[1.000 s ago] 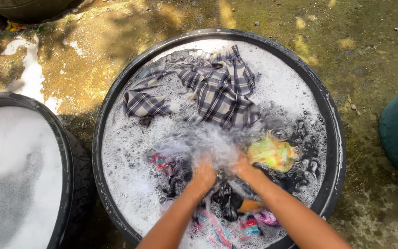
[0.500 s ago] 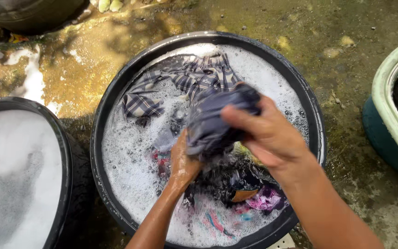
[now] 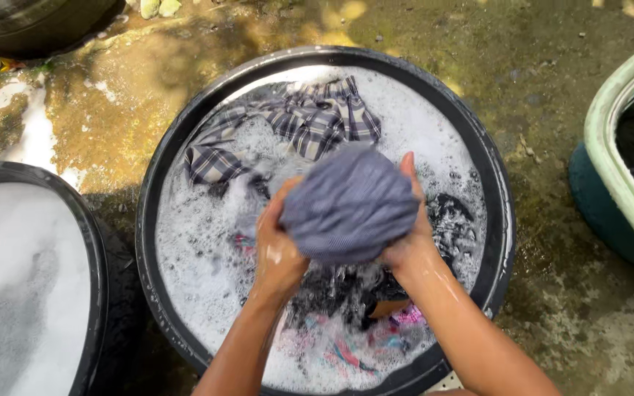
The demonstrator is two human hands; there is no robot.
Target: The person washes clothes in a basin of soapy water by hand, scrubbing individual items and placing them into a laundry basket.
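We are seeing a second tub (image 3: 23, 293) sitting left of the middle basin (image 3: 185, 139), a third basin (image 3: 610, 147) sitting right.

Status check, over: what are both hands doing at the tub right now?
Left hand and right hand both clamped on a grey cloth, bunched above the suds. Black tub below, plaid cloth soaking at the far side. Nothing blocking the hands.

The bundled grey cloth (image 3: 350, 205) hides the palm of each grip. Suds below them cover most of the laundry in the black tub (image 3: 493, 279). The green basin (image 3: 610, 169), far right, and the foam-filled tub (image 3: 93, 249), left, are cut off.
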